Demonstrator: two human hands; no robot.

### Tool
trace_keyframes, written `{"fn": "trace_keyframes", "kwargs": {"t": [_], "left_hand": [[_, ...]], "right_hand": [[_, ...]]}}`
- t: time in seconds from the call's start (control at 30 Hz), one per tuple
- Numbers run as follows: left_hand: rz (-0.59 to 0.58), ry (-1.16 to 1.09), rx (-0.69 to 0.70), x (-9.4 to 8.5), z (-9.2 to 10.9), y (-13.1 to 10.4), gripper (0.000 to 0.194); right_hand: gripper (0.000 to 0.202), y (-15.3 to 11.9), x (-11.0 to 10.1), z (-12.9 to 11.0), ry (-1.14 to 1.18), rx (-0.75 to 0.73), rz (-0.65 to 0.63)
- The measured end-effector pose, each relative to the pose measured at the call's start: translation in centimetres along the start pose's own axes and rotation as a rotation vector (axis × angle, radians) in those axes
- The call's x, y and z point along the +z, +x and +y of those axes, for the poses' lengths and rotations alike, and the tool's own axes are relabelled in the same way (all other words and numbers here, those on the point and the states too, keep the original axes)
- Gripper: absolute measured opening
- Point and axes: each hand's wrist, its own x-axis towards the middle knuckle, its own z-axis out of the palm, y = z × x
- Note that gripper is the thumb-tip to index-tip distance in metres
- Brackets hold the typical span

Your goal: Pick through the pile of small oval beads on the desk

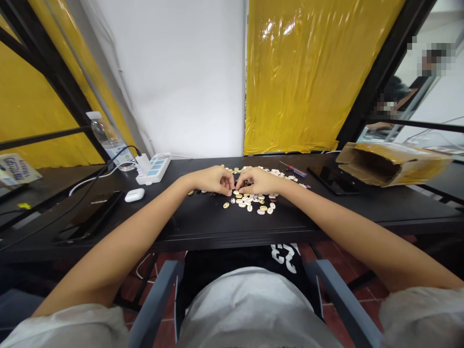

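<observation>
The left hand [216, 180] and the right hand [260, 180] came close together over the desk [203, 217], their fingers curled in and their tips down among small oval pieces [249, 208]. Thumb and forefinger of each hand drew near one another, but whether they pinched a piece could not be told. The pieces, mostly white and pale yellow with a few dark ones, lay scattered under, between and behind the hands, a few of them nearer the desk's front edge. Beyond the right hand lay a screwdriver [295, 170], and right of it a dark flat device [333, 181] beside an open cardboard box [389, 164]. Well to the left of the hands were a white case [134, 195], a power strip [158, 169] with a white charger [143, 165] plugged in, a clear bottle [110, 140] behind it, and a black glossy device [90, 217] nearer the front edge. At the far right, a person's arm [408, 99] showed in the background.
</observation>
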Motion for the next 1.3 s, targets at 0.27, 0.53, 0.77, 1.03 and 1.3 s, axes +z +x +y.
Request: {"fn": "trace_keyframes", "kwargs": {"t": [0.27,0.53,0.77,1.03,1.3], "left_hand": [[0.014,0.016,-0.022,-0.1,0.8,-0.3,0.019],[0.018,-0.028,-0.006,-0.3,1.0,-0.4,0.023],[0.021,-0.020,0.030,-0.3,0.9,-0.4,0.024],[0.053,-0.085,-0.014,-0.3,0.7,-0.5,0.025],[0.221,-0.456,-0.118,-0.1,0.6,-0.1,0.027]], "right_hand": [[0.016,0.3,0.8,-0.1,-0.027,-0.037,0.035],[0.010,0.3,0.8,-0.3,-0.027,-0.087,0.036],[0.005,0.3,0.8,-0.7,0.011,-0.017,0.037],[0.004,0.2,0.9,0.0,0.034,0.116,0.267],[0.016,0.6,0.9,0.4,0.223,0.134,0.330]]}}
